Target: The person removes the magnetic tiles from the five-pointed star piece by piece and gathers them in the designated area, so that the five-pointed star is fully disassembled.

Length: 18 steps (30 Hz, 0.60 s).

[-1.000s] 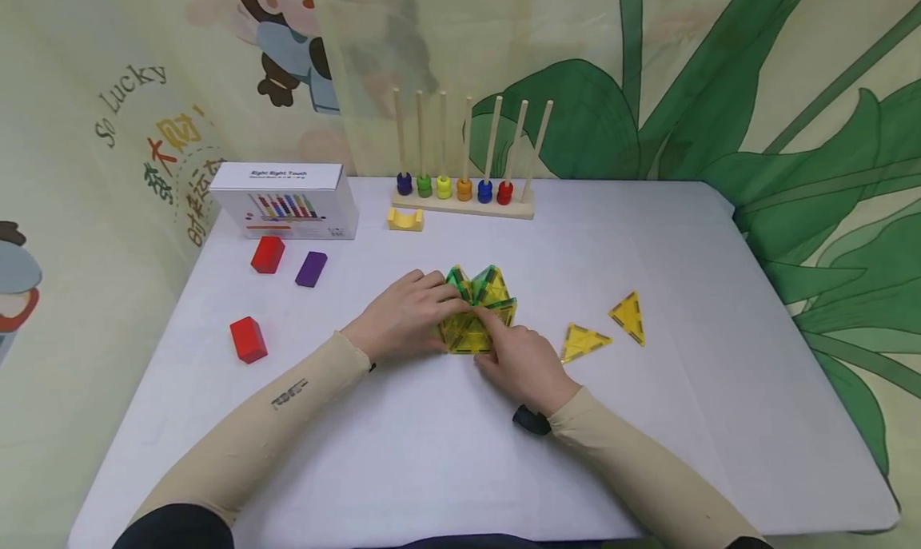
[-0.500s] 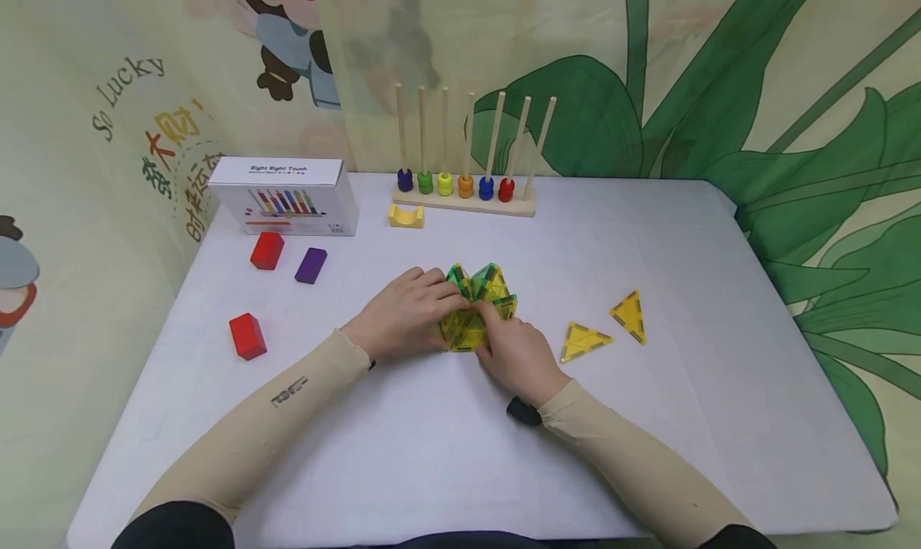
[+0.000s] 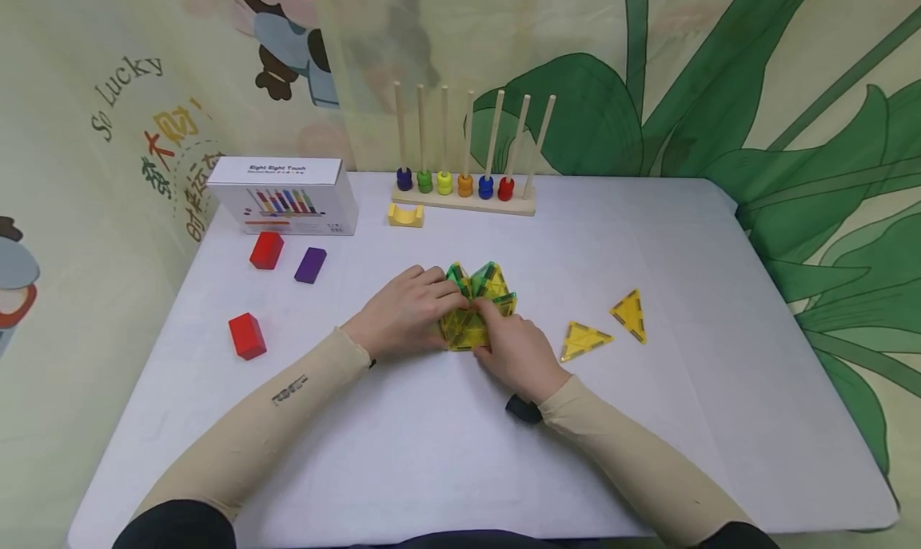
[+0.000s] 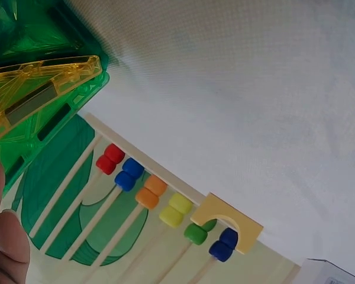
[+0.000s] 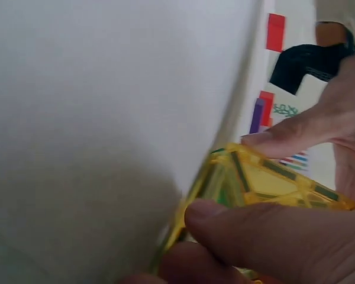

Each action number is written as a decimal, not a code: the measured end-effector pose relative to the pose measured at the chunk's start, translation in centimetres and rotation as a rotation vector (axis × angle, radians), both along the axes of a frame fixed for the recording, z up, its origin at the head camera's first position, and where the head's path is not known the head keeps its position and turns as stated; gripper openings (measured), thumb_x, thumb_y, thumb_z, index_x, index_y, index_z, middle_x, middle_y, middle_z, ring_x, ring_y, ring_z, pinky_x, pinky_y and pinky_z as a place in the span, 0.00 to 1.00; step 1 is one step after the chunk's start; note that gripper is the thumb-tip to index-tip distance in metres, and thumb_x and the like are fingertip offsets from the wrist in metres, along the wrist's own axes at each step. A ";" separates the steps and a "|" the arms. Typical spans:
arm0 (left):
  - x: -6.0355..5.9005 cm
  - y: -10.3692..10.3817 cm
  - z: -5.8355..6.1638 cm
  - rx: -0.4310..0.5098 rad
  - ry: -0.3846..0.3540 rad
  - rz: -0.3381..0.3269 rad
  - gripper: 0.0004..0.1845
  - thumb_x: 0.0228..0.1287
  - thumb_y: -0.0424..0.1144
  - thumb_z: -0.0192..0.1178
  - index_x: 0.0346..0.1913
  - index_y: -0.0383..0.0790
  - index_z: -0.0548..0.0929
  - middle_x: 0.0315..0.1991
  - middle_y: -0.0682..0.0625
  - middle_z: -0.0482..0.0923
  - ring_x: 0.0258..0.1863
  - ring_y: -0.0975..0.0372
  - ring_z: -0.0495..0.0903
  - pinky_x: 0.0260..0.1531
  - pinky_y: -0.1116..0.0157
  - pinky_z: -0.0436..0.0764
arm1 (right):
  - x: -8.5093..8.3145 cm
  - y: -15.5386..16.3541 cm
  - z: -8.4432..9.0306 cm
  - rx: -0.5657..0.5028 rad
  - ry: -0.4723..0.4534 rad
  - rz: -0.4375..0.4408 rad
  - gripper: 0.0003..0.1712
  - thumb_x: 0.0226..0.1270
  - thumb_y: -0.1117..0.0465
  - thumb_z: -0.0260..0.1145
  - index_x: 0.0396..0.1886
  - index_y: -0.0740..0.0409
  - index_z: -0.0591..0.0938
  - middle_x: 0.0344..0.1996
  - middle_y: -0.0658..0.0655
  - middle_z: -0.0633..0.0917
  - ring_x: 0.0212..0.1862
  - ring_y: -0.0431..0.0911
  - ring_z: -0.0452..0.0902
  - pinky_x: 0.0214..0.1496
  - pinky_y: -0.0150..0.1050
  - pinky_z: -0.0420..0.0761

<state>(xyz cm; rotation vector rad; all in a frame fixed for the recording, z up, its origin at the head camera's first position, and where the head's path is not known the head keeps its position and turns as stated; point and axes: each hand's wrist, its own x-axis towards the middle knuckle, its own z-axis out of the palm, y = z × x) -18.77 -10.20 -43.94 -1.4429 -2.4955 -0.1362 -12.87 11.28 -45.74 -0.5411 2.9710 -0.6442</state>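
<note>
A many-sided structure of clear green and yellow triangular magnetic tiles [image 3: 468,332] sits on the table between both hands. My left hand [image 3: 408,313] grips its left side, fingers reaching over the top. From the right, my right hand [image 3: 521,357] pinches a yellow magnetic tile [image 5: 272,177] on the near side, its index finger close to the left fingertips. The right thumb [image 5: 242,228] lies along that tile in the right wrist view. In the left wrist view, green tiles and a yellow one [image 4: 53,89] rise above the left fingertips. The hands hide much of the structure.
Two loose yellow triangle tiles [image 3: 584,340] lie to the right. At the left are two red blocks [image 3: 248,336], a purple block [image 3: 310,265] and a white box [image 3: 284,197]. A wooden peg rack [image 3: 464,201] with beads and a yellow arch block [image 3: 406,216] stand behind.
My right hand has shifted slightly left, its index finger now closer to the left fingertips over the structure. The left hand stays in place, and the loose tiles have not moved.
</note>
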 end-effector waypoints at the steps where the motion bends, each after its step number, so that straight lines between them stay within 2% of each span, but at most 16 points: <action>1: 0.0 0.0 0.0 0.002 0.000 -0.002 0.32 0.48 0.59 0.81 0.56 0.51 0.85 0.49 0.56 0.87 0.48 0.59 0.79 0.49 0.59 0.79 | 0.0 0.0 0.0 0.019 0.009 0.004 0.35 0.63 0.63 0.75 0.68 0.58 0.71 0.14 0.49 0.74 0.14 0.40 0.66 0.16 0.32 0.60; 8: 0.0 0.1 0.0 0.005 -0.013 -0.007 0.32 0.48 0.58 0.81 0.55 0.50 0.86 0.49 0.56 0.87 0.48 0.59 0.79 0.49 0.59 0.79 | 0.0 -0.2 -0.1 0.043 0.053 0.001 0.33 0.62 0.65 0.74 0.66 0.59 0.71 0.12 0.49 0.73 0.13 0.39 0.64 0.14 0.31 0.56; 12: 0.0 0.1 0.0 0.006 -0.019 -0.005 0.31 0.48 0.58 0.81 0.55 0.50 0.86 0.48 0.56 0.87 0.48 0.59 0.80 0.49 0.59 0.79 | 0.3 -0.1 -0.2 0.018 0.091 -0.019 0.27 0.63 0.66 0.73 0.60 0.58 0.75 0.14 0.49 0.75 0.15 0.40 0.65 0.16 0.32 0.60; 15: 0.0 0.1 0.1 0.004 -0.023 -0.002 0.31 0.48 0.58 0.81 0.55 0.50 0.86 0.48 0.56 0.87 0.48 0.59 0.79 0.49 0.59 0.79 | 0.6 -0.1 -0.2 -0.007 0.151 -0.036 0.21 0.62 0.66 0.73 0.54 0.56 0.78 0.26 0.51 0.82 0.20 0.41 0.70 0.19 0.34 0.68; 18: 0.0 0.1 0.1 0.003 -0.021 0.001 0.31 0.48 0.57 0.81 0.54 0.50 0.86 0.48 0.56 0.87 0.48 0.59 0.79 0.49 0.59 0.78 | 0.7 -0.1 -0.1 -0.027 0.210 -0.039 0.18 0.60 0.66 0.74 0.50 0.55 0.82 0.41 0.54 0.83 0.21 0.41 0.71 0.21 0.35 0.72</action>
